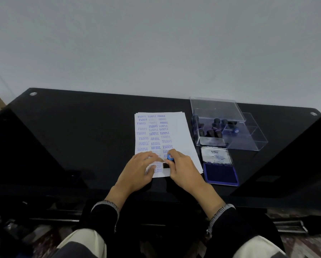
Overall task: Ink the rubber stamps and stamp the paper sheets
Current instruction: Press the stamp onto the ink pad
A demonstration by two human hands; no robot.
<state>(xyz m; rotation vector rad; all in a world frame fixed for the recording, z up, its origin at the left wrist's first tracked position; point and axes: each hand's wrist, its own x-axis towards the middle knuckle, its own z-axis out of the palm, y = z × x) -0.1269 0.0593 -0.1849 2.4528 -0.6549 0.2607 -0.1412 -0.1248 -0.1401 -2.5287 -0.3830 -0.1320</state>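
A stack of white paper sheets (pixel 176 127) lies on the black table, its top sheet covered with blue stamped words such as SAMPLE and AIR MAIL. My right hand (pixel 183 167) grips a rubber stamp with a blue top (pixel 170 157), its dark base standing on the lower part of the sheet. My left hand (pixel 140 169) rests flat on the paper beside it, fingertips touching the stamp's base. An open blue ink pad (pixel 220 173), its lid raised with a white label, sits just right of the paper.
A clear plastic box (pixel 249 138) holding several dark-handled stamps stands at the back right, its lid propped open. The glossy black table (pixel 81 136) runs to a pale wall. Dark panels flank both sides. My knees and a patterned floor lie below the near edge.
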